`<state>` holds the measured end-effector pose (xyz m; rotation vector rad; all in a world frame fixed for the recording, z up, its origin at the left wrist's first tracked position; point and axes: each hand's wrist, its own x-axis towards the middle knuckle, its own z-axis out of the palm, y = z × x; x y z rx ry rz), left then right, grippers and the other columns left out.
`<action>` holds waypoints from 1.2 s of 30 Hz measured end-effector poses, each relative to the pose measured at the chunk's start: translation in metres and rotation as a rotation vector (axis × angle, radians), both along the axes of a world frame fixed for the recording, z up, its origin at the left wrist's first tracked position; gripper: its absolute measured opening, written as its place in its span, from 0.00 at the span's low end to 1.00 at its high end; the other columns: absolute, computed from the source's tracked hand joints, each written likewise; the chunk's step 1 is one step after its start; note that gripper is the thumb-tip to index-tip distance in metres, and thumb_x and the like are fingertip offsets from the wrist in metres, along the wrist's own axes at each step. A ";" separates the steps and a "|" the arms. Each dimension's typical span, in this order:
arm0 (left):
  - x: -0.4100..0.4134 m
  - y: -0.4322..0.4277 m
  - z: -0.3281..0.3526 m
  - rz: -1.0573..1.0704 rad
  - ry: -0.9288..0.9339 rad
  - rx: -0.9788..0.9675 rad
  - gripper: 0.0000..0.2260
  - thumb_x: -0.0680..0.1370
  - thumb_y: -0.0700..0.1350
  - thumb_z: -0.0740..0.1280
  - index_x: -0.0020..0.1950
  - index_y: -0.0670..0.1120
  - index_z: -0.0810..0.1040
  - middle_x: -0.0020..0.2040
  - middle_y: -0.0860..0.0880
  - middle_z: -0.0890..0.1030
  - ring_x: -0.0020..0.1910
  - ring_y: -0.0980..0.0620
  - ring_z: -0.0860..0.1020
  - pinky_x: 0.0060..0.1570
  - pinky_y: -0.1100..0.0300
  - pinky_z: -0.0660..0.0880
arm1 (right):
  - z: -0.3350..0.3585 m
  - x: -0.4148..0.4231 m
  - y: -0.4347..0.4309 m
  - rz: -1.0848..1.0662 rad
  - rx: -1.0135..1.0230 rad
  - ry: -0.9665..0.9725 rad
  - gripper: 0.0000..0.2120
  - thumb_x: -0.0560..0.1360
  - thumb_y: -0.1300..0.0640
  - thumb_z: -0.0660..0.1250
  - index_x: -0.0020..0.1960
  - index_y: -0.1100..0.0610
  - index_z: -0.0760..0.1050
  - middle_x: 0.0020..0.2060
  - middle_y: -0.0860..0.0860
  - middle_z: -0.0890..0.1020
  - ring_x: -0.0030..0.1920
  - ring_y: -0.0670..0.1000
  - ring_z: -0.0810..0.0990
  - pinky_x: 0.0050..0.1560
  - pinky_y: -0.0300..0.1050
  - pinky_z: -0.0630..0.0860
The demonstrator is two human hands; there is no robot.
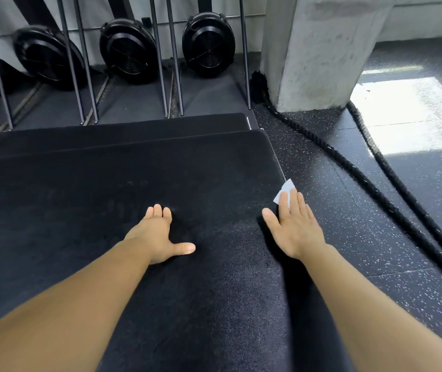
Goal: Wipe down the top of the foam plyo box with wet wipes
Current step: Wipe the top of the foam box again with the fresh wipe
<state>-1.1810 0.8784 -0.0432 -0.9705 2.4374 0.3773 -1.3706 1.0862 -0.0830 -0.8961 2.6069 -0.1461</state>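
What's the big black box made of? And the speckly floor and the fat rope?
The plyo box looks covered in matte black vinyl with a fine pebbled grain; foam inside can't be seen. The floor looks like black rubber, matte, with white flecks. The rope seems to be thick braided fibre, from its twisted strands.

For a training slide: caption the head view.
Right hand presses a wet wipe at the right edge of the foam plyo box; left hand rests on top.
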 end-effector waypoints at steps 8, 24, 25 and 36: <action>-0.002 0.002 0.003 0.007 -0.014 -0.010 0.51 0.72 0.68 0.66 0.79 0.43 0.40 0.79 0.45 0.39 0.78 0.48 0.40 0.73 0.51 0.59 | -0.003 0.088 -0.018 0.168 -0.095 0.053 0.38 0.81 0.36 0.39 0.80 0.61 0.37 0.79 0.58 0.36 0.78 0.54 0.32 0.77 0.52 0.34; -0.001 0.004 0.005 0.019 -0.016 0.007 0.50 0.73 0.67 0.66 0.79 0.44 0.40 0.79 0.45 0.39 0.78 0.48 0.40 0.74 0.51 0.57 | -0.002 0.031 0.008 0.141 -0.048 0.099 0.34 0.82 0.39 0.40 0.81 0.57 0.40 0.80 0.54 0.40 0.80 0.51 0.37 0.76 0.45 0.36; -0.001 0.004 0.005 0.019 -0.018 0.008 0.50 0.73 0.67 0.66 0.79 0.43 0.40 0.79 0.45 0.39 0.78 0.48 0.40 0.74 0.51 0.57 | -0.002 0.025 0.011 0.114 -0.032 0.085 0.34 0.82 0.38 0.40 0.81 0.56 0.39 0.80 0.54 0.39 0.80 0.52 0.37 0.77 0.46 0.37; -0.002 0.007 0.006 0.023 -0.027 0.002 0.50 0.74 0.66 0.65 0.79 0.43 0.39 0.79 0.44 0.38 0.78 0.47 0.39 0.74 0.50 0.56 | 0.006 0.031 0.014 0.035 -0.015 0.025 0.35 0.82 0.39 0.39 0.80 0.60 0.38 0.80 0.58 0.38 0.79 0.56 0.35 0.78 0.50 0.37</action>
